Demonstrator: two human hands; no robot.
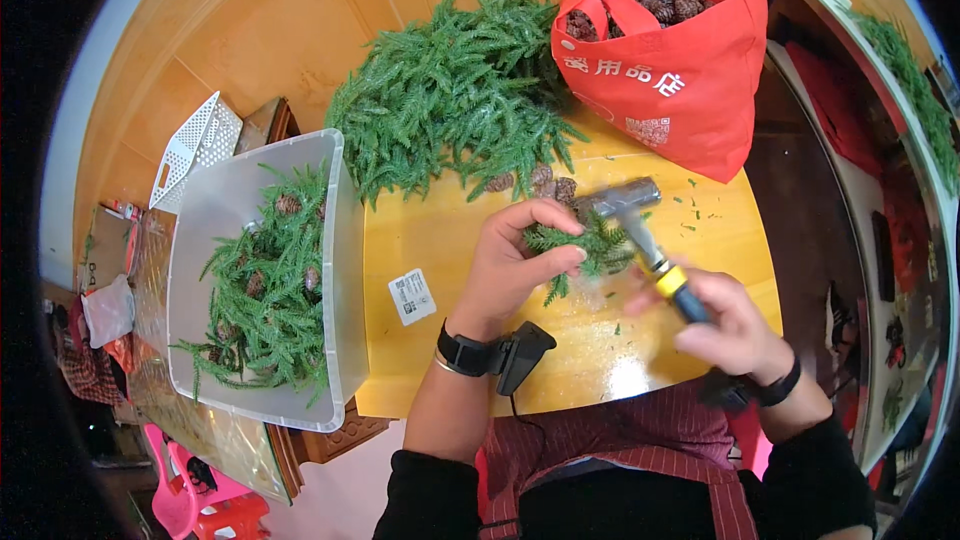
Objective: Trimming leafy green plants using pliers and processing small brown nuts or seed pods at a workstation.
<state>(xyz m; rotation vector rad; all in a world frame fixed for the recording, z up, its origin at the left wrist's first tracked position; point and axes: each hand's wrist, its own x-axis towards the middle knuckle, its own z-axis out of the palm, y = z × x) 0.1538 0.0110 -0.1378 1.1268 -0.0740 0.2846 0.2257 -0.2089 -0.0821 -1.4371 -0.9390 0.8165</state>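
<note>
Bruised fingertips were judged the chief risk: the green sprig (605,245) was held by the left hand (530,252) just beside the grey head of the hammer-shaped tool (648,248), so the thumb or index finger could be struck if the head were brought down off line. Needles could be crushed by the same slip. The loose pine cones (542,176), lying beyond the left hand toward the far edge of the tabletop (430,240), could be knocked away if the head were swung wide. The thin black cord (518,415), hung from the left wrist's black device (525,350) at the near edge, could be snagged if that arm were pulled back sharply.

The sprig was kept right of the tabletop's middle, with green scraps (690,215) scattered toward the right edge; whether it was rested on the wood could not be told. It was pinched between 2 digits of the left hand, the thumb and index finger, parted only by its thickness, with the other fingers curled behind. The fingers of the right hand (738,325) were closed around the tool's dark handle, though their exact placing was blurred.
</note>
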